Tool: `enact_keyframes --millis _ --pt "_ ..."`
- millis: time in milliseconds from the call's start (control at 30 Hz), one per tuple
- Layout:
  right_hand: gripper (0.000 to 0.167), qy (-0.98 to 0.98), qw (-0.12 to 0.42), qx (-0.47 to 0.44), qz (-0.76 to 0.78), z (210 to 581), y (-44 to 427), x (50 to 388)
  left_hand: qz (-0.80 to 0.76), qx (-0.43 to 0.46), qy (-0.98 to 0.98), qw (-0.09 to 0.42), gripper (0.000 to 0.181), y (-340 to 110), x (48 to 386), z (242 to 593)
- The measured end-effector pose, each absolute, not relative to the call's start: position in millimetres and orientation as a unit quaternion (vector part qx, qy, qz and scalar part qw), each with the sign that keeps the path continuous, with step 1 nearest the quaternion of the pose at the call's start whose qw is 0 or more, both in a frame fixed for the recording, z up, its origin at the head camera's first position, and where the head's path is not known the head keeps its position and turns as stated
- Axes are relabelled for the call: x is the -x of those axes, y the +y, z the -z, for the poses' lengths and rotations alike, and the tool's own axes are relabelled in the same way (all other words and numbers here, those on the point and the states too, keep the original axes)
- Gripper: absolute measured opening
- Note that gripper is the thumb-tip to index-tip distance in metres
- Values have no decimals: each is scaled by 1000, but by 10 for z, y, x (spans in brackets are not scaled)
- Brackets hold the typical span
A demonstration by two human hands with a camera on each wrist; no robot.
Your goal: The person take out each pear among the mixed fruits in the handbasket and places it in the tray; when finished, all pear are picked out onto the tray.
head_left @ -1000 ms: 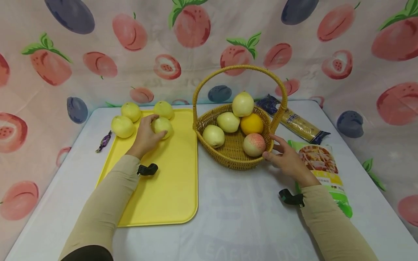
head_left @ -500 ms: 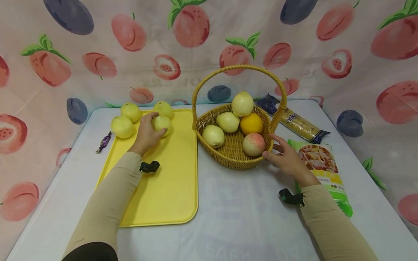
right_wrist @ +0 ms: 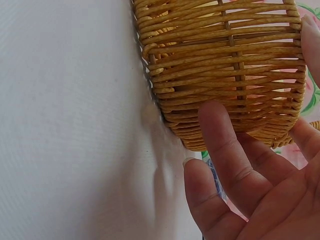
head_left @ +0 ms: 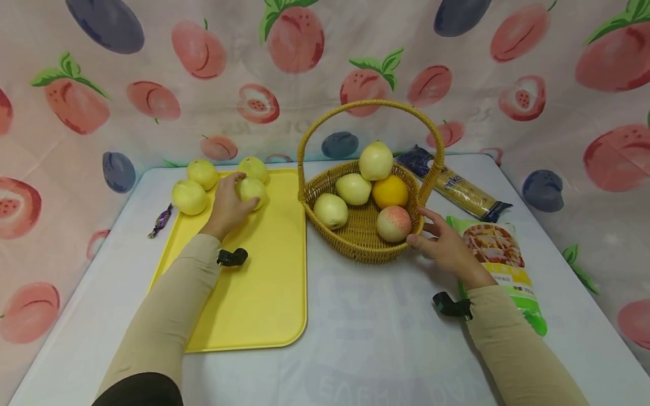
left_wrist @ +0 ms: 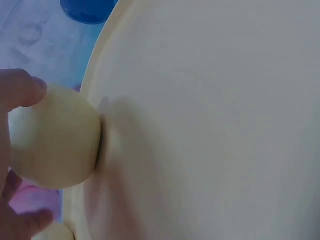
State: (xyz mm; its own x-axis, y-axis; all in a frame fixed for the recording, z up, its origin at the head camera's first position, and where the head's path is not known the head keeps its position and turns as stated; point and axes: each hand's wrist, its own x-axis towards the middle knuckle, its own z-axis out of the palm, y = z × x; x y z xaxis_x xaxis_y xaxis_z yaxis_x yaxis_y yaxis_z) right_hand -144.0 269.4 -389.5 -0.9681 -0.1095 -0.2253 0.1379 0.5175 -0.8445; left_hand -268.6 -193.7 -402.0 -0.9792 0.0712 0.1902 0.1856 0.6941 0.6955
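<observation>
In the head view my left hand [head_left: 227, 207] holds a round pale yellow-green pear [head_left: 252, 192] near the back of the yellow tray [head_left: 264, 293]. Its thumb is on the near side, its fingers on the far side. The left wrist view shows that pear [left_wrist: 55, 140] low at the tray's rim. My right hand [head_left: 447, 248] holds the right side of a wicker basket [head_left: 355, 251], thumb and index finger at the rim. Other fingers lie along the outer weave in the right wrist view. In the basket sit several pears [head_left: 331, 211], an orange [head_left: 390, 192] and a peach [head_left: 394, 223].
Other pears [head_left: 189, 197] lie around the tray's back left corner, and one pear [head_left: 253, 168] is behind the held one. A purple wrapped candy [head_left: 161, 221] lies left of the tray. Right of the basket are a gold-and-blue packet [head_left: 464, 193] and a green food bag [head_left: 500, 265].
My left wrist has shifted slightly right and away from me, while the fingers stay on the same pear. The right hand and basket have not visibly moved.
</observation>
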Motion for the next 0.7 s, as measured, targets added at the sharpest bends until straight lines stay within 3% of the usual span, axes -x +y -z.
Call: enact_keyframes --millis 300,700 --pt "93 868 121 -6 482 3899 2697 1449 362 101 -917 132 77 -1871 2520 3825" --pt "92 867 121 -5 484 3899 2691 1449 352 178 -912 111 76 -1610 2142 3549"
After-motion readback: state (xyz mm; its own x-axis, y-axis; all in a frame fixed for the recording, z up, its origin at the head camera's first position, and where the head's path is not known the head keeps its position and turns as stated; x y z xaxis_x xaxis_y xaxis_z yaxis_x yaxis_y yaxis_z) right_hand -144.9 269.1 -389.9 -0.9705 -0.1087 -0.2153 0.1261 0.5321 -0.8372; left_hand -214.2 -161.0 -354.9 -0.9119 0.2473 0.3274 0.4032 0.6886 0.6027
